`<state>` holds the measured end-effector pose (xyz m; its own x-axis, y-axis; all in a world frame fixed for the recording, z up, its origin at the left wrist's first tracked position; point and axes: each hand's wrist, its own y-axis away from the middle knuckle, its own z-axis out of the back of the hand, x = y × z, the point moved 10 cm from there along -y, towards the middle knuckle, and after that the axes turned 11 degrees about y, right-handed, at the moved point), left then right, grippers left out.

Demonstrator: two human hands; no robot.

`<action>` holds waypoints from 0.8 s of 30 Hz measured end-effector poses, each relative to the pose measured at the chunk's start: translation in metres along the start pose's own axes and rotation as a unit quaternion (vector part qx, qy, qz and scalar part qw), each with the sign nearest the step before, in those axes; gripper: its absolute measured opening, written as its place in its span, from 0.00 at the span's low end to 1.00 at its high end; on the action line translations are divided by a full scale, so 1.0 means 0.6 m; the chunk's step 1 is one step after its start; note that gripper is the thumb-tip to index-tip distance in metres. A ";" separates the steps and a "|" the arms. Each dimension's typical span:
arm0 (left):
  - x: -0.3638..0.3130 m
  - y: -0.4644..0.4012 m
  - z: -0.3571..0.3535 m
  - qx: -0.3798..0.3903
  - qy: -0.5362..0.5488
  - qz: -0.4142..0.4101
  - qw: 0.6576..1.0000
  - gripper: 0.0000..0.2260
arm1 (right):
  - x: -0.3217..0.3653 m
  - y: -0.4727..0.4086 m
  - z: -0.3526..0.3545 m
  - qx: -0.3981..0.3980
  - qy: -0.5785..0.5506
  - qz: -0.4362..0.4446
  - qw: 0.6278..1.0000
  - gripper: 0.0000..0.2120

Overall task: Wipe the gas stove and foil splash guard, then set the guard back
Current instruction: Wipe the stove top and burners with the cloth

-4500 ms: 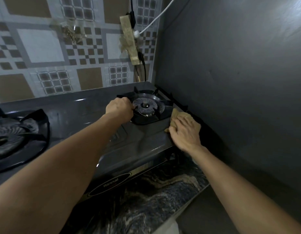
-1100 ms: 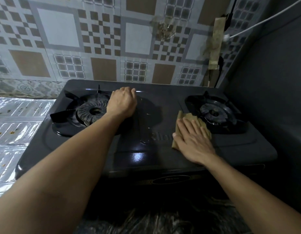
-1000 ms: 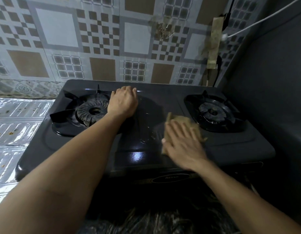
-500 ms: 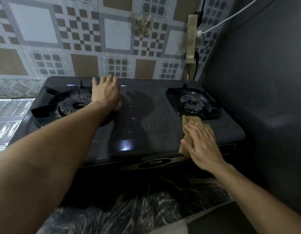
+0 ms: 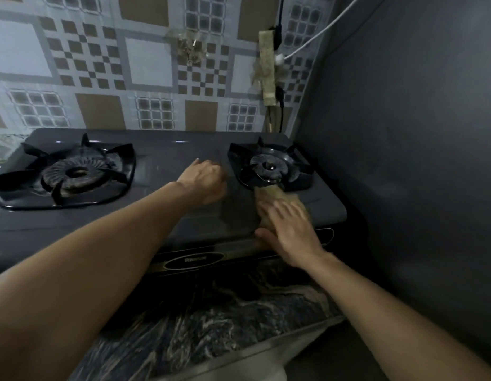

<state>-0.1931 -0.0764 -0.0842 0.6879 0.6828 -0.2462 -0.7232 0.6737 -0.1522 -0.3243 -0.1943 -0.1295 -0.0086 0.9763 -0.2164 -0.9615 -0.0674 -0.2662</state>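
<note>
Pressing a tan cloth (image 5: 277,198) flat against the dark top of the gas stove (image 5: 172,215), the right hand (image 5: 288,229) lies with its fingers spread and fairly straight, the thumb reaching toward the stove's front edge. The cloth shows mostly beyond the fingertips, its far end touching the near rim of the right burner (image 5: 269,167). The hand is smeared by motion, so how firmly it bears down cannot be judged.

The left hand (image 5: 204,180) sits on the stove's middle panel, just left of the right burner's black grate. It looks loosely curled with nothing in it, though blur makes the fingers hard to read; the thumb points up and back. Both bare forearms reach in from the lower corners.

The stove stands on a dark marbled countertop (image 5: 211,334), its front strip carrying an oval badge (image 5: 194,260) whose lettering is too blurred to read. The left burner (image 5: 73,171) with its ribbed ring and black grate is well apart from both hands.

Behind the stove rises a wall of patterned tiles (image 5: 145,64) in grey, white and brown squares. A grimy strip (image 5: 267,67) hangs on that wall near the corner, with a black cable and a white cable (image 5: 321,31) by it. A plain grey wall (image 5: 404,133) closes the right side. The foil splash guard does not show in this view.
</note>
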 end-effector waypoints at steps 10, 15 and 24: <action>-0.035 0.035 -0.036 0.027 -0.029 0.107 0.993 0.17 | -0.231 0.010 -0.042 0.038 -0.070 -0.111 0.991 0.38; -0.050 0.067 -0.050 0.092 -0.060 0.148 0.983 0.23 | -0.279 -0.003 -0.071 0.115 -0.176 -0.193 0.959 0.26; -0.052 0.116 -0.036 0.053 -0.039 0.165 0.984 0.22 | -0.215 0.069 -0.063 0.056 -0.071 -0.339 0.936 0.28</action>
<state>-0.2664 -0.0568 -0.1078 0.4217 0.8867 -0.1896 -0.9006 0.4339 0.0261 -0.3525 -0.3310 -0.1481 0.5863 0.8044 0.0957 -0.7813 0.5927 -0.1954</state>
